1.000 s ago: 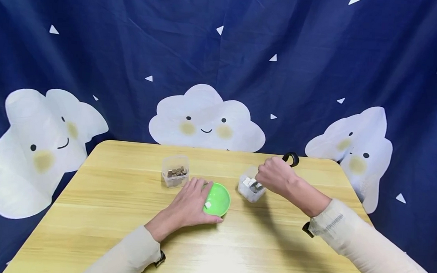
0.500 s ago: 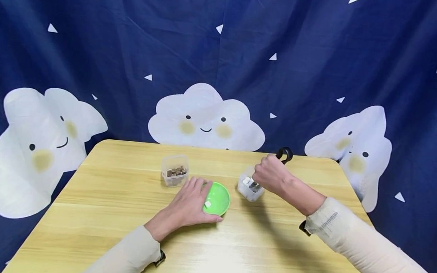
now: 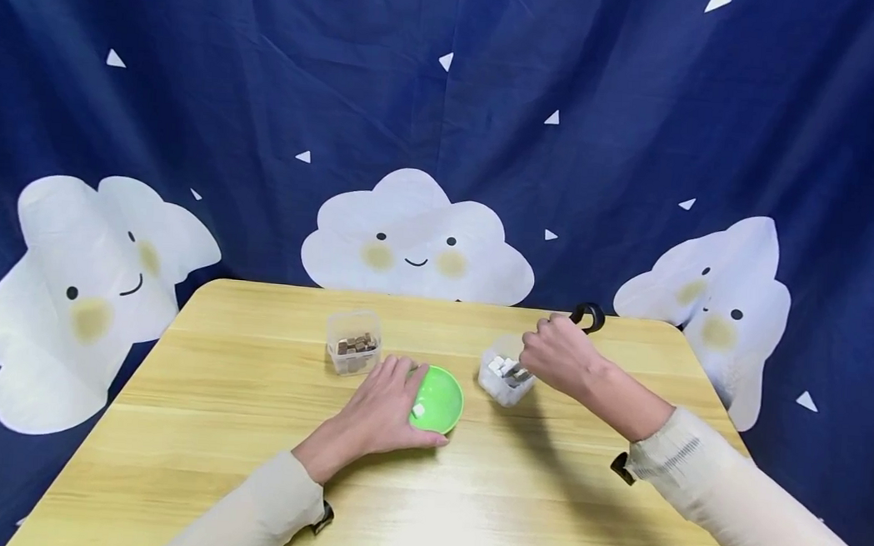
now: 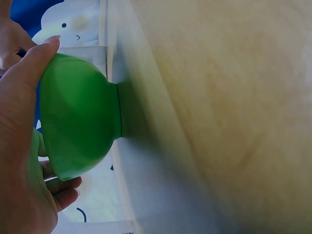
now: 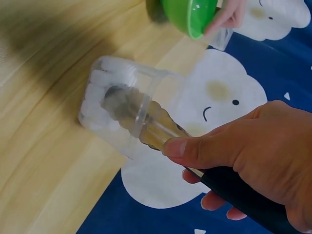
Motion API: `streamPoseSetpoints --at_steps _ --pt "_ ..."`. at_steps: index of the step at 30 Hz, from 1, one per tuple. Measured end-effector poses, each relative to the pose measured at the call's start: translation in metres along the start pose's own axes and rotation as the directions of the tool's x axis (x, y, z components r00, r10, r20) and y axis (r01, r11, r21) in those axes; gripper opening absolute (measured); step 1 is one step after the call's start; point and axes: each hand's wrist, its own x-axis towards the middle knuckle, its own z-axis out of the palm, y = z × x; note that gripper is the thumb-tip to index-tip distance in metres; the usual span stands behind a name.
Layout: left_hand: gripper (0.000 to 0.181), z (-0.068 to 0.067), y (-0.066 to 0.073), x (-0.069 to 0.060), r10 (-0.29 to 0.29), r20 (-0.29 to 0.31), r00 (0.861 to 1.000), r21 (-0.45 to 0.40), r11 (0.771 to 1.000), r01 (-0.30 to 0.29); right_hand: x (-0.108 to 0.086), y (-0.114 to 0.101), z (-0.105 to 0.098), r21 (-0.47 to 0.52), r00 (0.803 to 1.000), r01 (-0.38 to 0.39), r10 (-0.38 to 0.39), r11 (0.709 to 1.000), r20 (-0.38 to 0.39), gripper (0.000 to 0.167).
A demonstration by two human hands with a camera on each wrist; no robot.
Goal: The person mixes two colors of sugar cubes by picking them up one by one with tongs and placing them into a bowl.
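Observation:
My left hand (image 3: 381, 409) grips a small green bowl (image 3: 443, 397), thumb at the near side and fingers at the far side. One white cube (image 3: 418, 410) lies inside the bowl. In the left wrist view the bowl (image 4: 80, 117) stands upright on its foot. My right hand (image 3: 561, 354) holds metal tongs with black handles (image 5: 239, 195), pointed down into a clear plastic box (image 3: 503, 394) of white cubes. Through the box wall in the right wrist view, the tongs' tips are among the white cubes (image 5: 100, 97); whether they pinch one, I cannot tell.
Left of the bowl stands another clear plastic box (image 3: 341, 363), holding several brown and metallic cubes (image 3: 356, 345). Everything rests on a light wooden table (image 3: 247, 428). Behind its far edge hangs a dark blue curtain (image 3: 446, 123) with white clouds.
My right hand and the tongs shift slightly left, then back right, with the tips staying in the box of white cubes. My left hand keeps its hold on the bowl.

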Motion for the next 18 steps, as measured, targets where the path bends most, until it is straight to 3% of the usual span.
streamPoseSetpoints --at_steps 18 --pt "0.117 0.001 0.001 0.001 -0.003 0.004 1.000 0.004 1.000 0.003 -0.017 0.006 -0.007 0.075 0.995 -0.077 0.081 0.994 -0.057 0.016"
